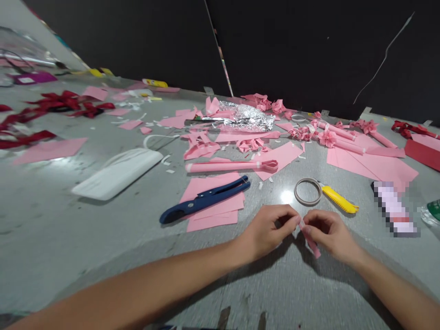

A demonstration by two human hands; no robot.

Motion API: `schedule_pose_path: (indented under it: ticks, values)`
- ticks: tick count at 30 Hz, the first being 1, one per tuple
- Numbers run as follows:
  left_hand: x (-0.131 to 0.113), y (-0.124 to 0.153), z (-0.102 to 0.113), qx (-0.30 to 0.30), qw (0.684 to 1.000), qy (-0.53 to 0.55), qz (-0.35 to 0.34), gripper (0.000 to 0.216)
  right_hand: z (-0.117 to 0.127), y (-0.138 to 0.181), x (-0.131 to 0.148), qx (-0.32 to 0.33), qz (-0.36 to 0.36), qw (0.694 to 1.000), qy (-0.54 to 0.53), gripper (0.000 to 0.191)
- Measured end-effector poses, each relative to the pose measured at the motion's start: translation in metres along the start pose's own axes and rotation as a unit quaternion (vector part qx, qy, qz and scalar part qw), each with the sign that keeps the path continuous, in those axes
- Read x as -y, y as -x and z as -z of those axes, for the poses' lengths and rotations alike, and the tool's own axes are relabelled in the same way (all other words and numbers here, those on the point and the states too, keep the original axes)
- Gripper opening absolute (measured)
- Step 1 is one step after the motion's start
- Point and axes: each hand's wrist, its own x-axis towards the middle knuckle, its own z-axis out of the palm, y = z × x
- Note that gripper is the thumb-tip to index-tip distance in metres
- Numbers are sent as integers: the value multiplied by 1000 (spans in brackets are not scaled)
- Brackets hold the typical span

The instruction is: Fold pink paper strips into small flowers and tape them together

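My left hand (267, 229) and my right hand (329, 233) meet low over the grey table (68, 229), near its front edge. Both pinch a small folded strip of pink paper (310, 239) between thumb and fingers; the strip hangs down between them. Just beyond the hands lie a roll of tape (308, 191) and a yellow cutter (339, 199). To the left of my left hand rest blue-handled pliers (205, 200) on a stack of pink sheets (215, 201).
A white face mask (118, 173) lies at the left. A rolled pink tube (231, 166), crumpled foil (245, 117), pink paper flowers (326, 136) and scraps fill the middle and back. Red ribbon (65, 103) lies far left, red paper (422, 153) far right.
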Motion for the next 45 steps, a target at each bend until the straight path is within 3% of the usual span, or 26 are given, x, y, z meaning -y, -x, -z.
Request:
schedule_pose_path:
  ticks: [5,10,17,21,31,36,45]
  values:
    - [0,-1,1,-5,1000,9,-18,28,-1,1,-1,-6,25,1000,-10,41]
    - [1,-1,1,-65,997,29,-16,20,-9,2,2,-83,40,996,-4,50]
    - [0,2,2,-144,970,-95,-174,10,-12,0,1,-124,32,992,-10,53]
    - [2,4,2,-129,952,-143,-237,9,-13,1,0,-126,35,991,-9,50]
    - [5,4,-1,-155,938,-195,-241,10,-11,5,-6,-139,89,984,59,22]
    - [3,6,-2,-145,935,-213,-242,11,-13,8,-4,-97,106,989,44,29]
    - [2,6,-1,-128,938,-218,-236,16,-13,11,8,-122,142,971,149,34]
